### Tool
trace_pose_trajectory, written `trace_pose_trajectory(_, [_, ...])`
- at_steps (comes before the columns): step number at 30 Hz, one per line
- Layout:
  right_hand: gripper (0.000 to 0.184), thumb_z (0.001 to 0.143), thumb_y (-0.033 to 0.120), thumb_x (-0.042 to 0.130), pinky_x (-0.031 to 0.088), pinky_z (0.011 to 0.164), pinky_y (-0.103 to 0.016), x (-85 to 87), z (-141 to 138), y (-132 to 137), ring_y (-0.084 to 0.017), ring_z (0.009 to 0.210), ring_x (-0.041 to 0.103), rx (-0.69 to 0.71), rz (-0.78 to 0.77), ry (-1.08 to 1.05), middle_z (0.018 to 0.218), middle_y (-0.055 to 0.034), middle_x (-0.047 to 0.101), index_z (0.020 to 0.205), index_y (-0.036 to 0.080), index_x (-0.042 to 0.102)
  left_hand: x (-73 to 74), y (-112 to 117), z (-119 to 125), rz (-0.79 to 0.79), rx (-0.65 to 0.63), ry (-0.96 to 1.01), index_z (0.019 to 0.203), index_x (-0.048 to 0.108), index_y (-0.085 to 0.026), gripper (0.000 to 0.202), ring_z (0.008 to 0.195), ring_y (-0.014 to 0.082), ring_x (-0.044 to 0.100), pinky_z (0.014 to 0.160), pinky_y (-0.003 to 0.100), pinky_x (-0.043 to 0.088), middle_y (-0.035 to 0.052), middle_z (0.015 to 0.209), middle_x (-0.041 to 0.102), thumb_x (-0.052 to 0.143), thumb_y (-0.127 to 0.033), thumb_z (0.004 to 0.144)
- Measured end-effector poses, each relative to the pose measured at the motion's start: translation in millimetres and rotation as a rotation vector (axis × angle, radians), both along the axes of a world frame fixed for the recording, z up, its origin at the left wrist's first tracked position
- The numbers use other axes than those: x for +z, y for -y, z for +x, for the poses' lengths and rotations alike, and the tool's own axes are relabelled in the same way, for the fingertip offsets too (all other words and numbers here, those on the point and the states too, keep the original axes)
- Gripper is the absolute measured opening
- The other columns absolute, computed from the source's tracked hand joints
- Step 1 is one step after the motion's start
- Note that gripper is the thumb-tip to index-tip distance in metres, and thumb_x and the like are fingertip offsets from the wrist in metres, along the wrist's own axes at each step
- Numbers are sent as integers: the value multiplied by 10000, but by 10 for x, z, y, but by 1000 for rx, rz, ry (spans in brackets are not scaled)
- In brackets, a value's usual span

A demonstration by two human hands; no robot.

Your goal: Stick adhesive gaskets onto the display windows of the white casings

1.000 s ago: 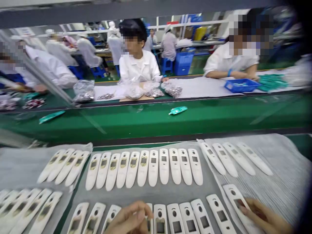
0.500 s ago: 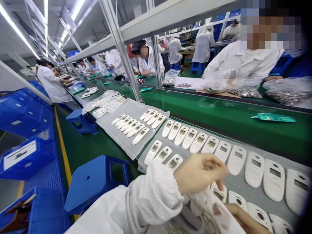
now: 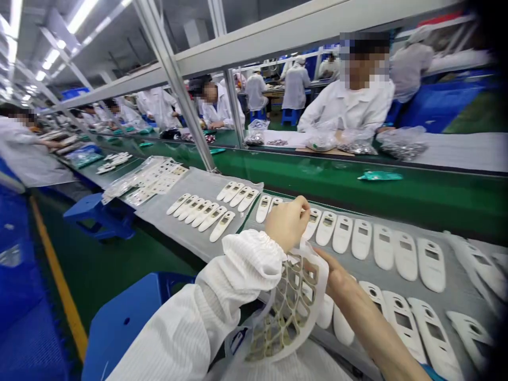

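Observation:
My left hand (image 3: pixel 288 221), in a white cuffed sleeve, is over the back row of white plastic casings (image 3: pixel 326 228). Its fingers are curled together, and anything between them is too small or hidden to make out. Below it, my right hand (image 3: pixel 330 269) grips the upper edge of a curled translucent sheet (image 3: pixel 289 313), which has a lattice of cut-out shapes and a pale border. The casings have small rectangular windows and round holes near one end. A front row of casings (image 3: pixel 400 320) lies partly behind my right forearm and the sheet.
Grey matting (image 3: pixel 190 222) covers the bench and holds more casings at the left. Beyond runs a green conveyor belt (image 3: pixel 278 174) with a teal packet (image 3: pixel 380 175). Metal posts rise behind the bench. A blue stool (image 3: pixel 123 323) stands at lower left. A co-worker (image 3: pixel 349 103) sits opposite.
My left hand has moved up and left to the back row of casings. The lattice sheet has risen into fuller view in my right hand. The whole view has turned to the right.

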State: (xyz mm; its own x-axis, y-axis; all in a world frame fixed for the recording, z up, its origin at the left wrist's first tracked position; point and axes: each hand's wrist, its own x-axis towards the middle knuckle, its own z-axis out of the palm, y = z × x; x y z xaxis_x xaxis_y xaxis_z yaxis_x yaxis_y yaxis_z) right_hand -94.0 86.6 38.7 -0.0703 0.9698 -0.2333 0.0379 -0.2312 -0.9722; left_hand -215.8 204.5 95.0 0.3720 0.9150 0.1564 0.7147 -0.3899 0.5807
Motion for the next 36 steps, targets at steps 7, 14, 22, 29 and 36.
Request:
trace_pose_trajectory(7, [450,703,562,683,529,749,-370,10,87,-336,-267,865,632,-125,-64,-142,961,-83,684,951,188,654,218,-246,132,277,-120,40,1010,607,-164,239,1072,266,516,962,417,379,92,1035,621,553,-348,868])
trace_pose_trajectory(14, [486,725,569,662,539,748,-382,75,558,-407,-260,863,639,-248,-4,-19,984,-90,682,1019,183,641,-125,-78,-146,-521,-182,634,1184,548,-101,589,1099,270,557,948,413,436,155,1147,613,702,-444,731])
trace_pose_trajectory(22, [765,756,500,667,317,1047,-550,400,721,-179,-383,1300,331,-223,852,992,1421,-127,377,1406,267,338,-114,276,67,-939,-260,756,850,718,-106,297,748,189,670,697,283,535,66,789,719,726,-377,730])
trace_pose_trajectory(29, [266,885,465,521,397,472,-231,367,756,-171,-123,537,547,255,178,533,606,29,586,769,237,592,-118,535,46,-339,-47,711,941,658,-186,257,838,182,655,711,264,525,58,935,694,740,-310,732])
trace_pose_trajectory(36, [322,769,436,679,438,490,-234,215,834,-238,-140,621,597,128,20,316,843,15,669,1020,287,543,-430,504,127,-593,-69,692,843,681,-171,112,694,137,601,657,243,482,20,736,672,637,-269,812])
